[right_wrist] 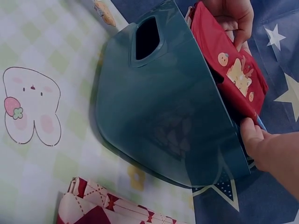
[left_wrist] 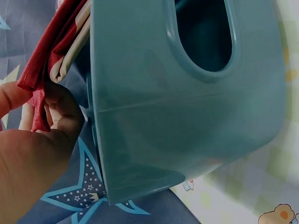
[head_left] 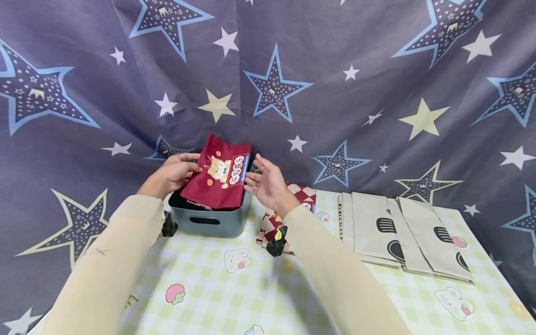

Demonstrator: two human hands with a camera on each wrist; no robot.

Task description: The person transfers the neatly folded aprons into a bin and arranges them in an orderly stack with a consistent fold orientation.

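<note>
A folded red cloth point(head_left: 205, 190) with a cartoon animal print lies over the opening of a grey-blue plastic bin point(head_left: 232, 225), tilted up at the back. My left hand point(head_left: 171, 174) pinches its left edge between thumb and fingers; in the left wrist view a red corner point(left_wrist: 39, 109) hangs between them. Beige fabric point(left_wrist: 74, 49) shows folded under the red. At the opposite edge, my right hand point(head_left: 270, 184) has its fingers extended and spread, with the thumb point(right_wrist: 250, 133) right at the cloth's side in the right wrist view. The bin's inside is mostly hidden by the cloth.
Right of the bin lies a folded red-and-cream patterned cloth point(head_left: 268, 228), partly behind my right forearm. Folded beige cloths point(head_left: 377, 232) with black prints lie farther right on the checked tabletop point(head_left: 209, 279). A star-patterned curtain point(head_left: 272, 135) hangs directly behind the bin.
</note>
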